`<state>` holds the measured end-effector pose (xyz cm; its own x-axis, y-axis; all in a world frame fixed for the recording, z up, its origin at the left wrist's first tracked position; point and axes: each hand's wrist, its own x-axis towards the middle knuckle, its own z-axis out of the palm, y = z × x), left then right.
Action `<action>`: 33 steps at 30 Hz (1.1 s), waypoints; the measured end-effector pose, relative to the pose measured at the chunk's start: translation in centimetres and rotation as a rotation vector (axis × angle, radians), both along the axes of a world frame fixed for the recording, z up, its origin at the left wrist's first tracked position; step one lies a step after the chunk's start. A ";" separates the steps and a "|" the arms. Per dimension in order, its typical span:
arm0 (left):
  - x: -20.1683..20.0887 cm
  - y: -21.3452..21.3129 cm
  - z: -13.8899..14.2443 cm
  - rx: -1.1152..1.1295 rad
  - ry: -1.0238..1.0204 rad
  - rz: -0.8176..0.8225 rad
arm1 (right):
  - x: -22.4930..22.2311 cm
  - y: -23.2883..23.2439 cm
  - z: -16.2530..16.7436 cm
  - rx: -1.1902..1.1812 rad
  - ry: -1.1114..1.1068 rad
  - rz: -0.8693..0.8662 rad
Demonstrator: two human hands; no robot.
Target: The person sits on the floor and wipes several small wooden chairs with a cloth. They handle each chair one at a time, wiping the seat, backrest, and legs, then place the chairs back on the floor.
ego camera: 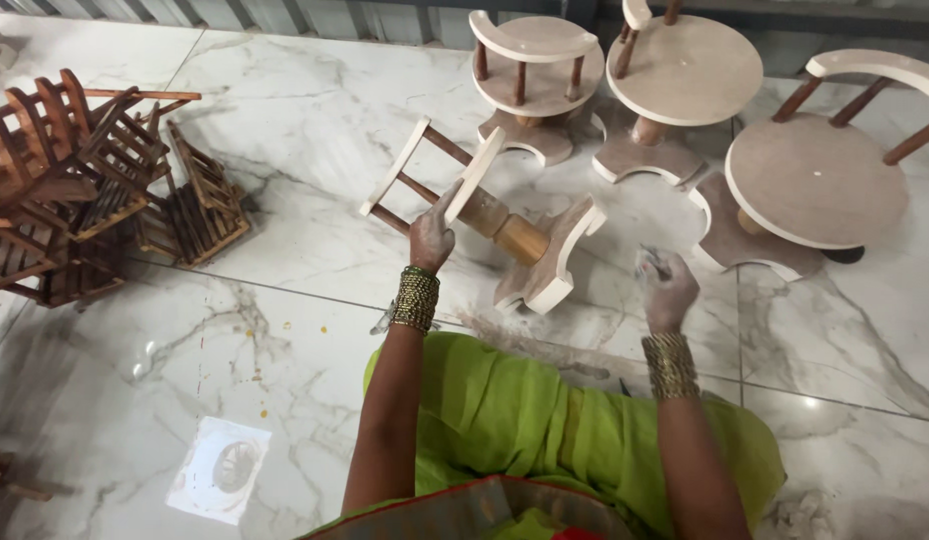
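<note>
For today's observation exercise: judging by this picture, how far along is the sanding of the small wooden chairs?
Looks done: three chairs stand upright at the back. In hand: the left hand steadies a chair lying on its side, while the right hand grips something small, perhaps sandpaper. Possibly left: the dark wooden racks piled at the left, untouched.

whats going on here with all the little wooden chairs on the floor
A person in green sits on the marble floor. Their left hand rests on a small wooden chair tipped on its side, touching its round seat. Their right hand, dusty, has its grip closed on a small scrap, possibly sandpaper. Three similar chairs stand upright beyond, and a pile of darker wooden racks lies to the left.
</note>
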<state>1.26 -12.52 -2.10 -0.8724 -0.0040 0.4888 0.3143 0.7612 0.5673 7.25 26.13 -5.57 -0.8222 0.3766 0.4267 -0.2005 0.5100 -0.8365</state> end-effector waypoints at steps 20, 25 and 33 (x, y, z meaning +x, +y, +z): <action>-0.2 -4.0 -3.6 0.368 -0.122 0.141 | -9.0 -14.5 7.1 0.806 0.005 0.393; 0.1 -3.6 -2.3 0.377 -0.205 0.178 | -6.4 -11.2 7.5 0.541 -0.292 0.733; 1.7 -2.7 -0.3 0.352 -0.246 0.319 | 1.7 1.2 3.0 0.420 -0.549 0.387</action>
<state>2.98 -15.22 -2.40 -0.8898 -0.4143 0.1912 -0.0760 0.5478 0.8331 8.98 27.33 -2.53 -0.9960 -0.0818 -0.0351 -0.0425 0.7836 -0.6198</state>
